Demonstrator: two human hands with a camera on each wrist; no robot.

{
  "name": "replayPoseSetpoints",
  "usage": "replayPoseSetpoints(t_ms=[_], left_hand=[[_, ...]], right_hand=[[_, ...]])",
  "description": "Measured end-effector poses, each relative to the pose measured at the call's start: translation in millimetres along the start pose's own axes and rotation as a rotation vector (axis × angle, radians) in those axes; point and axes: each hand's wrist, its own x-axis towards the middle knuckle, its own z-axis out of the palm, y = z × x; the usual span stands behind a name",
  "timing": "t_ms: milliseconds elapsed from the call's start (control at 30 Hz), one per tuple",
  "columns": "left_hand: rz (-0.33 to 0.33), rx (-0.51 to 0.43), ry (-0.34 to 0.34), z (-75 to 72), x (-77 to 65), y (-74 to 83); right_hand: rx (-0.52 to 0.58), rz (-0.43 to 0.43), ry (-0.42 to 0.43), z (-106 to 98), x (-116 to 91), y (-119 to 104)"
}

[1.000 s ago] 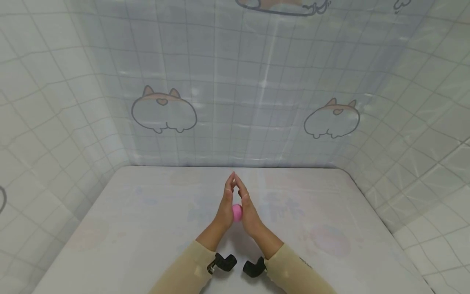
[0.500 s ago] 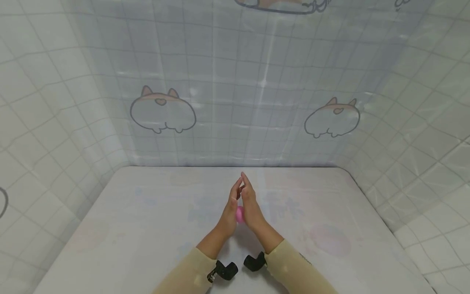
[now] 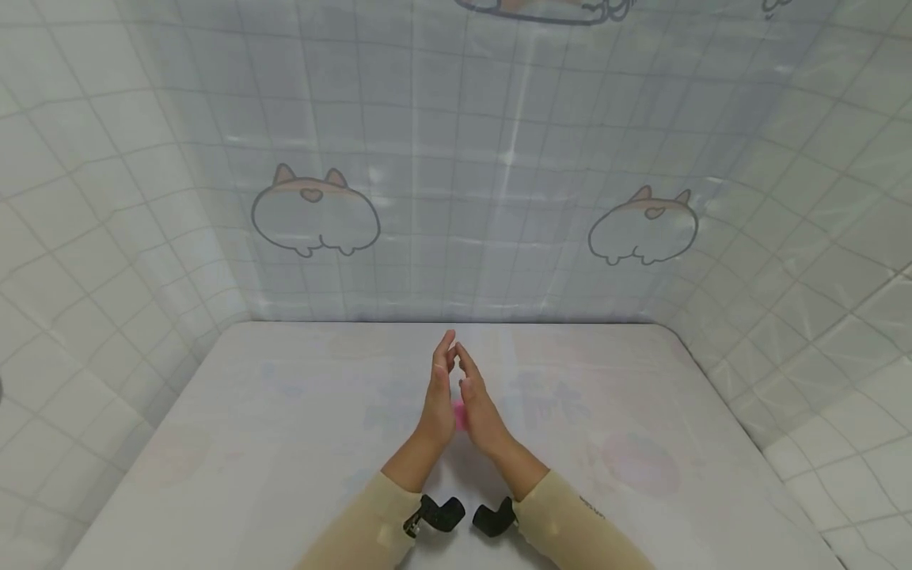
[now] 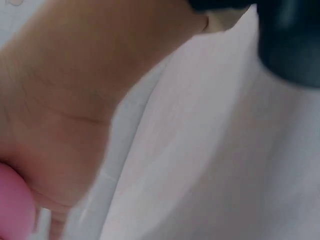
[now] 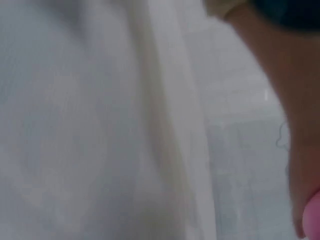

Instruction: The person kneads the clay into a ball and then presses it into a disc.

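Between the two palms sits a smooth pink ball (image 3: 459, 416), like a lump of modelling clay, mostly covered by them in the head view. My left hand (image 3: 436, 400) presses its palm on one side, fingers nearly straight and pointing away from me. Opposite it, my right hand (image 3: 482, 408) presses from the other side, its fingers also extended. The fingertips meet in a peak, the left ones slightly farther forward. In the left wrist view the pink ball (image 4: 14, 205) lies against the heel of the palm; the right wrist view catches only its edge (image 5: 312, 217).
A white table (image 3: 285, 451) with faint pastel prints lies under the hands. A tiled-pattern curtain (image 3: 456, 198) with cartoon dogs stands behind it and along both sides. Black wrist-camera mounts (image 3: 442, 514) jut inward from both beige sleeves (image 3: 366, 522).
The hands slide against each other: first the left drew back while the right went forward, now the left is forward and the right back. The pink ball shifted right, then left again between the palms.
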Motion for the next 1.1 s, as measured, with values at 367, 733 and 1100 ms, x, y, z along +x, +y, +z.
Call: replayPoseSetpoints(t_ms=[367,733,1100], left_hand=[[-0.128,0.001,-0.074,5.6,-10.6,-10.6],[-0.119,-0.105,-0.254,10.3,-12.3,3.3],[-0.014,-0.077,-0.042,2.9,-0.6,12.0]], right_hand=[[0.171,-0.057,0.138,-8.0,-1.2,-13.2],[0.126,0.018,0.178,-23.6,9.1,4.0],[0.243,-0.021,-0.069,-10.2,6.8,5.6]])
